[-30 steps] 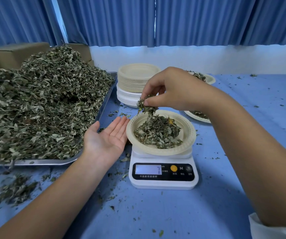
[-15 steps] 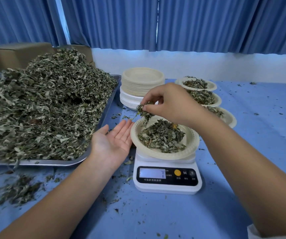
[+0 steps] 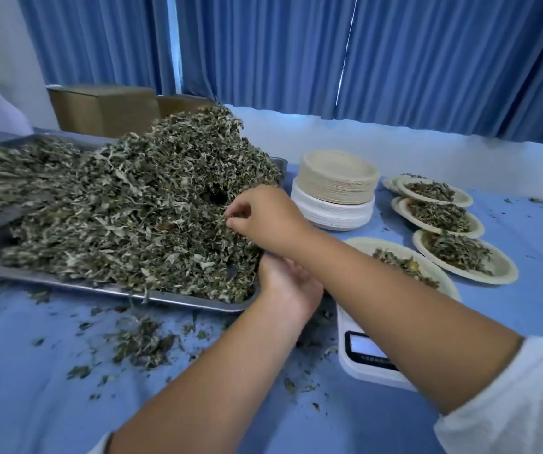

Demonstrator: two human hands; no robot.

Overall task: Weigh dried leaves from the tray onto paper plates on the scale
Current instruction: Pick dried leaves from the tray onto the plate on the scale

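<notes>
R hand (image 3: 263,217) is over the tray (image 3: 66,283), fingers curled into the right slope of the dried leaves (image 3: 125,211). Thumb & fingertips seem to pinch a few bits, though blur makes it hard to be sure. The heap lies under & left of the grip. L hand (image 3: 288,286) sits just beside the tray's near right corner, under the R forearm. Its fingers are hidden, so can't tell its grip. Scale (image 3: 358,358) stands right of it w/ a part-filled paper plate (image 3: 361,245) on top.
</notes>
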